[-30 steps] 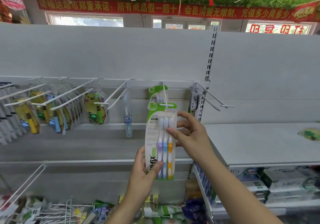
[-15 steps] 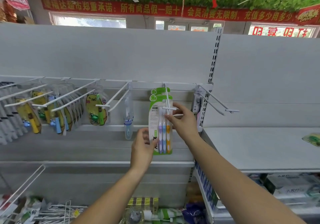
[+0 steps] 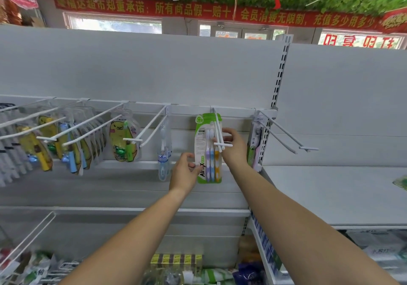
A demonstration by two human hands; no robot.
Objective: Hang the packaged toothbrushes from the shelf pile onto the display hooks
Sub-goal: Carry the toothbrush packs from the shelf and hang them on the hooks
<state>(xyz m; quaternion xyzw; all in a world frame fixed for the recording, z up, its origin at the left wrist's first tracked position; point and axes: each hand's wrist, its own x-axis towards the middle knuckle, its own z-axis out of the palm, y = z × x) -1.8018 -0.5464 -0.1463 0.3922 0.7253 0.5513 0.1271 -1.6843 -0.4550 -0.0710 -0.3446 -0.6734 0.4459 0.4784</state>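
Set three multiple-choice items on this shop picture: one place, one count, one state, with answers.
1. Where is the green pack? A on a hook; B on the floor; C in a box.
2. How many brushes does it hold? A two; B three; C five.
3. The left hand: A hangs free; B grips a hook; C pinches the pack's lower edge.
Answers: 1 A, it hangs from the wire; 2 B, purple, blue and yellow; 3 C, thumb and fingers meet on its lower left edge.
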